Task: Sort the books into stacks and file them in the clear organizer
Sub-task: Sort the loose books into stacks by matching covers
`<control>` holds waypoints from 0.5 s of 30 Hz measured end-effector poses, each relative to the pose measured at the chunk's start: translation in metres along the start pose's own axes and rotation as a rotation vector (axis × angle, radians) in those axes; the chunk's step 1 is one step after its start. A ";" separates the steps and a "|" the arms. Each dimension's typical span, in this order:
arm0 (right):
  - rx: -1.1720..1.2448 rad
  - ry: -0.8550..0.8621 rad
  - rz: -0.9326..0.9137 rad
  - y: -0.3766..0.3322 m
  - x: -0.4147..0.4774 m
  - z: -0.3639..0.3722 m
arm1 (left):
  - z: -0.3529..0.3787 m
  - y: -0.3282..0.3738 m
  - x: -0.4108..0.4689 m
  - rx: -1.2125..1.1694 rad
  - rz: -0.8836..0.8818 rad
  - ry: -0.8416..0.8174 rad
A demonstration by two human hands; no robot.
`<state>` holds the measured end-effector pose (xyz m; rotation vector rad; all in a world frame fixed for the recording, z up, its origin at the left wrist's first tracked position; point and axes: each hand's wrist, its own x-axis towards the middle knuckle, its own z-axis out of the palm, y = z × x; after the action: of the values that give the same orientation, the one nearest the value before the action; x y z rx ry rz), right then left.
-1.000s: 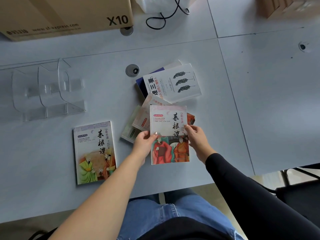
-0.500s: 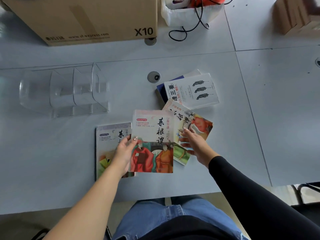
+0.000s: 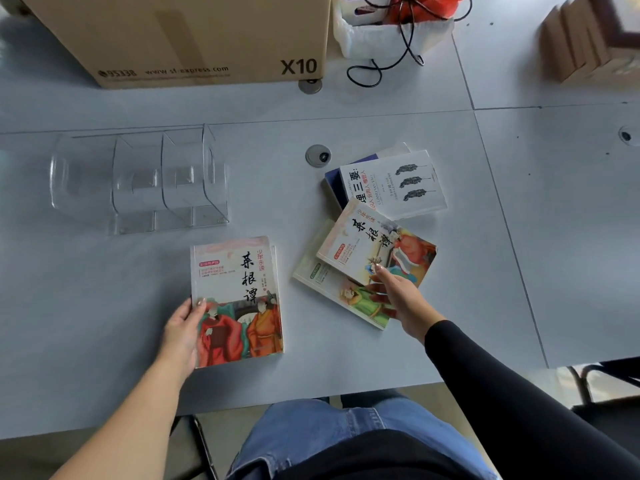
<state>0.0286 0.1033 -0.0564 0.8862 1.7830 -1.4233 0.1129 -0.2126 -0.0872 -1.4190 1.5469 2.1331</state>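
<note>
A picture book with red-robed figures point(image 3: 239, 292) lies flat on top of a matching book near the table's front, their edges nearly aligned. My left hand point(image 3: 183, 332) holds its lower left edge, thumb on the cover. To the right two more picture books overlap at an angle: the upper one point(image 3: 377, 244) and a green-figured one point(image 3: 332, 289) beneath it. My right hand point(image 3: 398, 296) rests on these, fingers spread, fingertip on the upper cover. Behind them a white book point(image 3: 398, 183) lies over a dark blue book point(image 3: 334, 178). The clear organizer point(image 3: 138, 181) stands empty at the back left.
A large cardboard box point(image 3: 180, 36) sits at the back left edge. A white plastic bag point(image 3: 381, 32) with a black cable point(image 3: 384, 67) is beside it. Small brown boxes point(image 3: 588, 43) stand at the far right. A round cable grommet point(image 3: 318, 155) is set in the table point(image 3: 69, 306).
My left hand carried the red-robed book leftward and laid it on the matching book. My right hand let go of it and came down on the angled books at the right.
</note>
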 end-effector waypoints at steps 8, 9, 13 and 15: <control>-0.001 0.033 -0.021 0.002 0.004 0.008 | 0.004 -0.004 0.015 0.059 0.001 0.045; -0.005 0.034 -0.028 0.002 0.005 0.009 | 0.005 -0.006 0.016 0.070 0.010 0.054; 0.002 0.047 -0.074 -0.001 0.010 0.016 | 0.010 -0.012 0.019 0.058 0.023 0.118; -0.005 0.049 -0.095 -0.002 0.012 0.017 | 0.012 -0.015 0.020 0.088 0.018 0.159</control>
<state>0.0223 0.0871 -0.0689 0.8508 1.8862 -1.4676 0.1035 -0.2040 -0.1115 -1.5837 1.6917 1.9774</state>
